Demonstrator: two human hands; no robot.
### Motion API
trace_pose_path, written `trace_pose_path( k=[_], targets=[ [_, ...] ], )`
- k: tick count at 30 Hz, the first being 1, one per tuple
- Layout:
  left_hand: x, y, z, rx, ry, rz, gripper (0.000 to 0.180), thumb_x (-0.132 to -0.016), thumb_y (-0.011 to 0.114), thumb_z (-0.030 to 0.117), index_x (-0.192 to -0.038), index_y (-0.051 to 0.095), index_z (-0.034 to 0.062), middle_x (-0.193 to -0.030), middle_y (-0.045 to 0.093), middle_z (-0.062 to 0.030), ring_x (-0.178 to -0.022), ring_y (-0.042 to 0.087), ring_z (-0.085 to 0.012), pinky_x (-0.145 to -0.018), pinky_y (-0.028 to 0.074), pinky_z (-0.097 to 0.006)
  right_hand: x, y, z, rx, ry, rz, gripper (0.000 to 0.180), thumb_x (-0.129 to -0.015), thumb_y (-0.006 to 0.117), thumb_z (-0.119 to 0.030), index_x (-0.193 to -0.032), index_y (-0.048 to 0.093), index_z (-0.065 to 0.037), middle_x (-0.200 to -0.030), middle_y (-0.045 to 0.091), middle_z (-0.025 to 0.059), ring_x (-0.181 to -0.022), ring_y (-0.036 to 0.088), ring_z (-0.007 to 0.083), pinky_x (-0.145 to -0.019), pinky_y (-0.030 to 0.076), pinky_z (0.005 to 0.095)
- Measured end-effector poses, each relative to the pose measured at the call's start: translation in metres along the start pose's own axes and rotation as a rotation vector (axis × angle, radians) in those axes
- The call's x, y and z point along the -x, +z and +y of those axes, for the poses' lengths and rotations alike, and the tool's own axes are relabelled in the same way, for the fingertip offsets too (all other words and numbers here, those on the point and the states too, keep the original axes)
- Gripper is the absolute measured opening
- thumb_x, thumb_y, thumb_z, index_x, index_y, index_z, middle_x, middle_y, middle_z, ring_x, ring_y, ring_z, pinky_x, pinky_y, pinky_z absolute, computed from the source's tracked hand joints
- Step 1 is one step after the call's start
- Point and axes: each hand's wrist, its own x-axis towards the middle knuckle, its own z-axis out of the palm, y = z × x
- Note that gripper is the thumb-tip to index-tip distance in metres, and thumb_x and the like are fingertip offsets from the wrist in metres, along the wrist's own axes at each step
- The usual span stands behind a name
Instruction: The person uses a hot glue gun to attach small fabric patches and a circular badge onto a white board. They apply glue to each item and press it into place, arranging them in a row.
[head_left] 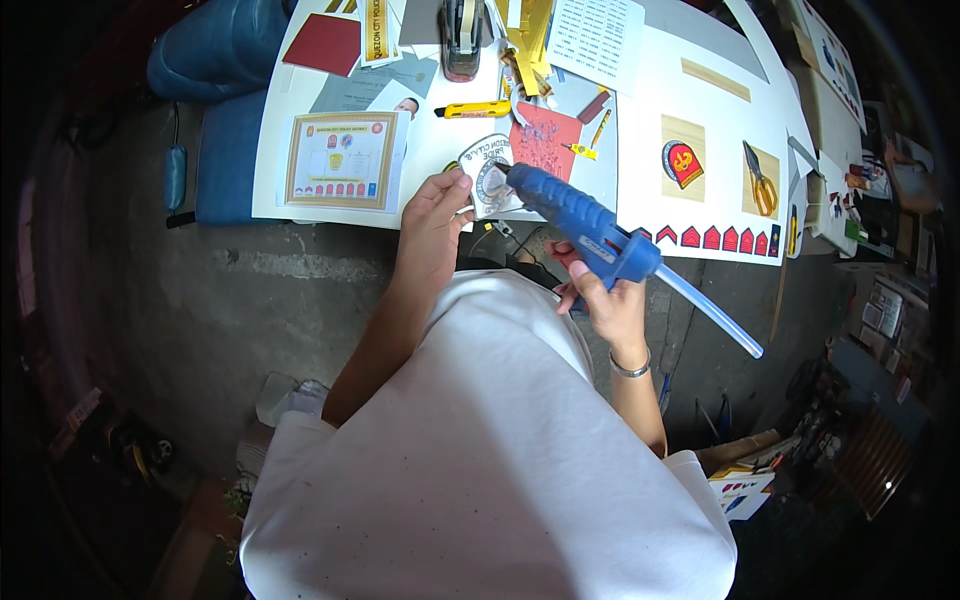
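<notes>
"Where are the hands holding things?"

"The left hand (436,198) is pinching a pale patch (484,184) by its edge, above the near side of the worktop (645,150); the right hand (603,295) is gripping a blue glue gun (570,213)."

"How are they handling?"

"The patch is looking light, probably stiff, so its rim is suiting a pinch. The glue gun is likely weighing more, its handle offering safer hold than its nozzle."

blue glue gun (570,215) — grey-on-white patch (487,182), yellow cutter (473,109)
</notes>
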Motion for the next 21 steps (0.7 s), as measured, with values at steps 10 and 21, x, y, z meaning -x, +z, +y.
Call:
trace_pose_path(
  k=[10, 21],
  targets=[
    [0.001, 0.002, 0.005, -0.229, 0.169, -0.022, 0.014, -0.095, 0.072, 0.005, -0.106, 0.069, -0.0038, -0.095, 0.073, -0.0115, -0.081, 0.072, -0.0164, -0.078, 0.061, -0.029, -0.006, 0.009, -0.002, 0.087, 0.008, -0.045, 0.028, -0.095, 0.060, -0.005, -0.120, 0.057, 0.009, -0.107, 0.072, 0.0211, -0.057, 0.068, 0.0174, -0.049, 0.057, 0.0277],
    [0.002, 0.001, 0.009, -0.248, 0.174, -0.058, 0.019, -0.097, 0.072, 0.008, -0.108, 0.069, -0.0068, -0.097, 0.074, -0.0155, -0.087, 0.074, -0.0204, -0.083, 0.063, -0.032, -0.011, 0.007, -0.008, 0.089, 0.078, -0.055, 0.029, -0.092, 0.063, -0.003, -0.118, 0.058, 0.007, -0.094, 0.072, 0.0130, -0.053, 0.062, 0.0109, -0.046, 0.051, 0.0242]
  ],
)
